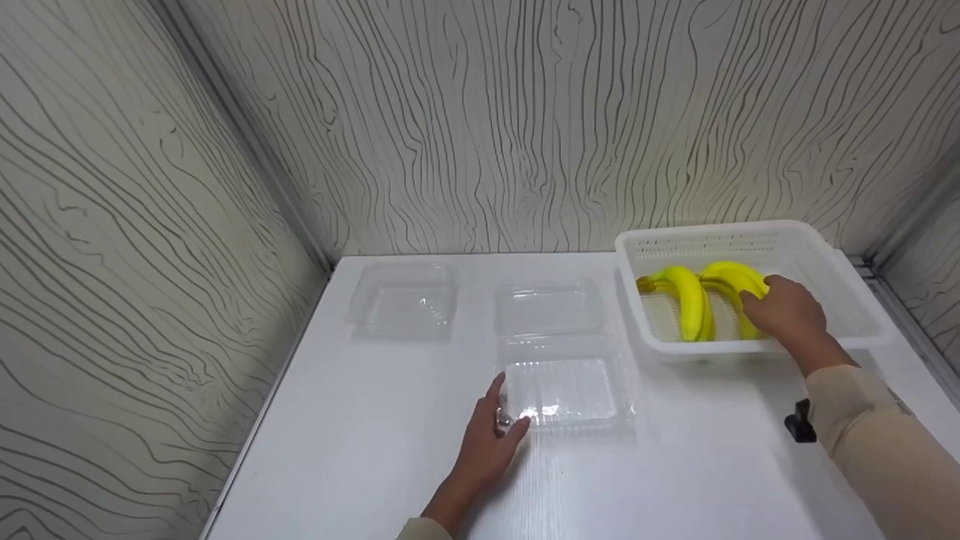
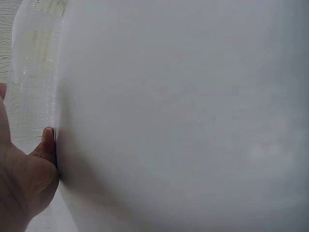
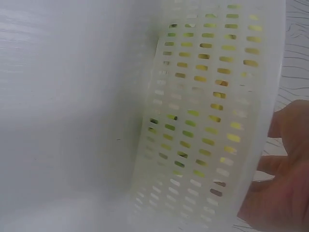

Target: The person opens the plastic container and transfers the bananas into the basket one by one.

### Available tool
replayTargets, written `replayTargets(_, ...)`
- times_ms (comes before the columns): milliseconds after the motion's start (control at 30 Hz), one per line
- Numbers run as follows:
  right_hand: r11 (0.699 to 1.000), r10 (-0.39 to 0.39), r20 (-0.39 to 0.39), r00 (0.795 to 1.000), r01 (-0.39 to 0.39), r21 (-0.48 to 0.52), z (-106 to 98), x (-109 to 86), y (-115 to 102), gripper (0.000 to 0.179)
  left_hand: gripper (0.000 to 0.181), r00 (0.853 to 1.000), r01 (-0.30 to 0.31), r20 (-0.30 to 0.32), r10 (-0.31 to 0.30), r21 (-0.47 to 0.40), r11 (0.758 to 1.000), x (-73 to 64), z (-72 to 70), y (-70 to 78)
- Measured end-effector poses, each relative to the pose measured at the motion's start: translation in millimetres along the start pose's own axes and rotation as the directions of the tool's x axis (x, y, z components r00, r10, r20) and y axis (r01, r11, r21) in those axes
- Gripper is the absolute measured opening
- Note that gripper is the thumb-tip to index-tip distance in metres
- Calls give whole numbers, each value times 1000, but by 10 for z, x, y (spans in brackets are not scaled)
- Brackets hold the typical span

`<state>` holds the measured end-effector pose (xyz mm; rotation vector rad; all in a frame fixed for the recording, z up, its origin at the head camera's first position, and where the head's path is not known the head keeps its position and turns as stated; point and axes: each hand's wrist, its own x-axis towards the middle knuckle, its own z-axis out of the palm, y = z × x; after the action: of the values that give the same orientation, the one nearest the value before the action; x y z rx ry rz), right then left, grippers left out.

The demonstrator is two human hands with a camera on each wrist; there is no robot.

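Observation:
In the head view, my left hand [image 1: 484,442] touches the near left corner of an open, clear plastic clamshell box [image 1: 562,390]. Its index finger lies along the left side, and the thumb rests at the front edge. My right hand [image 1: 791,311] reaches into a white plastic basket [image 1: 862,300] and grips the right-hand banana bunch [image 1: 731,274], its lower fingers partly hidden. Another banana bunch [image 1: 684,289] lies to the left in the basket. Through the slotted wall in the right wrist view, yellow patches show, with my right fingers [image 3: 270,164] beyond the rim.
A second clear plastic box [image 1: 405,304] stands at the back left of the white table [image 1: 360,450]. Wood-patterned panels [image 1: 480,127] rise behind and at both sides. The basket's rim stands up near the back panel at the right.

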<state>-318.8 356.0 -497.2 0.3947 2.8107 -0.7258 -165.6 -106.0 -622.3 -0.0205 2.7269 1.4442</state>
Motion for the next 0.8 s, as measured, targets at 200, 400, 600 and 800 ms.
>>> replayTargets(200, 993, -102, -146, 984, 110, 43, 15, -167, -52, 81, 84, 1000, -6, 7, 6, -4, 1000, 12, -16, -18)
replayTargets(400, 967, -211, -296, 932, 243, 75, 146, -393, -89, 74, 83, 1000, 3, 19, -3, -18, 1000, -1, -5, -14)
replayTargets(600, 932, -276, -399, 874, 345, 112, 322, -664, -150, 66, 83, 1000, 12, 17, -11, -17, 1000, -2, -9, -5)
replayTargets(800, 877, -327, -519, 789, 458, 144, 528, -935, -212, 50, 84, 1000, 17, 17, -17, -18, 1000, 3, -20, -14)
